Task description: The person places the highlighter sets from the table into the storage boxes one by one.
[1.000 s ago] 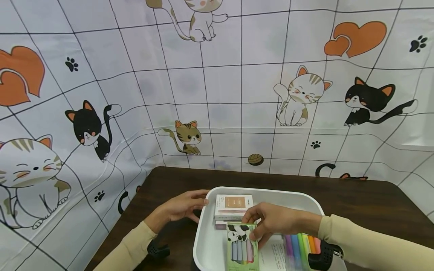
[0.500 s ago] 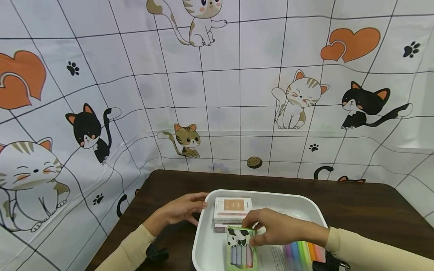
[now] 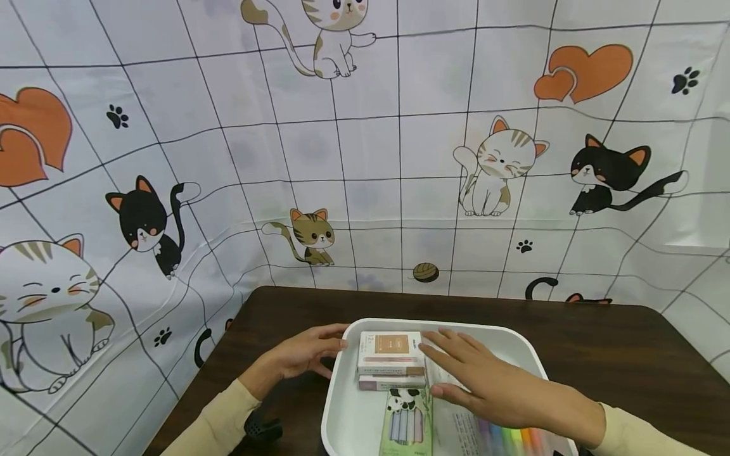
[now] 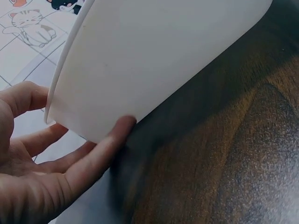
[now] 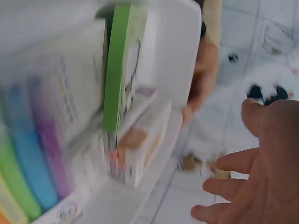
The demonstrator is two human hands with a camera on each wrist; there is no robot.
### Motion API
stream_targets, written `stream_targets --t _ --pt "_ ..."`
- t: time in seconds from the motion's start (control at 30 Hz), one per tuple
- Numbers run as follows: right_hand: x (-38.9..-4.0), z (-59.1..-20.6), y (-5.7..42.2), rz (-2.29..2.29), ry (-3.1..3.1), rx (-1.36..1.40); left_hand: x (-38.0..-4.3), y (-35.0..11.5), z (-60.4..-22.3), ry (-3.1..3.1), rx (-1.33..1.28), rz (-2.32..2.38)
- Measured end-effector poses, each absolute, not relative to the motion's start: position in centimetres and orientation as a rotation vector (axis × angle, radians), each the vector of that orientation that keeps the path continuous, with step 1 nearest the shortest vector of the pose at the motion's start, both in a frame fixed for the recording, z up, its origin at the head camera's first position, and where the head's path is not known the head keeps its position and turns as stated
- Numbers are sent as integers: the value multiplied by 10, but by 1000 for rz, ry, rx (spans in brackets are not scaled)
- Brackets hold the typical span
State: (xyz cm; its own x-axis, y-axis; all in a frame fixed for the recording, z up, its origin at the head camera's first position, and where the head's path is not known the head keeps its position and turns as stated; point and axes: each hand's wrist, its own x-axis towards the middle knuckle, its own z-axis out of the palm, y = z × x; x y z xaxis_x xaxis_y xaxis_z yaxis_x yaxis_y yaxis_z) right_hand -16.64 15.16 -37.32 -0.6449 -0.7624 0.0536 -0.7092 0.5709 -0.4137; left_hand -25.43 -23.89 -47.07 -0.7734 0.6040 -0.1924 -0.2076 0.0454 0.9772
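Note:
A white plastic bin [image 3: 336, 405] stands on the dark wooden table. My left hand [image 3: 305, 350] holds its far left corner, thumb and fingers bent around the outside, as the left wrist view [image 4: 51, 177] shows. Over the bin my right hand [image 3: 502, 386] is spread, fingers extended and holding nothing. Just left of its thumb a green panda-printed box of pastel pens [image 3: 406, 424] lies in the bin, in front of two stacked small boxes [image 3: 391, 354]. The right wrist view is blurred; there the green box [image 5: 117, 70] shows its side.
Bright thick markers [image 3: 513, 440] in a clear pack lie at the bin's right, beside a white printed pack [image 3: 456, 424]. Dark tabletop [image 3: 616, 354] extends right of the bin. A cat-printed white cloth [image 3: 371, 190] hangs behind the table.
My right hand has let go of the green pen box, lifted and spread its fingers. The box now lies flat against the stacked boxes. My left hand stays at the bin's corner.

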Motion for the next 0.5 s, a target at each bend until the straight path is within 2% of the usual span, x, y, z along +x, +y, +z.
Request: stream_targets --t 0.2,0.5 --pt "-174 -379 178 -763 2820 -1072 -252 -244 -469 1830 385 1750" --pt "-183 -387 203 -554 3134 -959 -247 -251 -456 1991 407 1640"
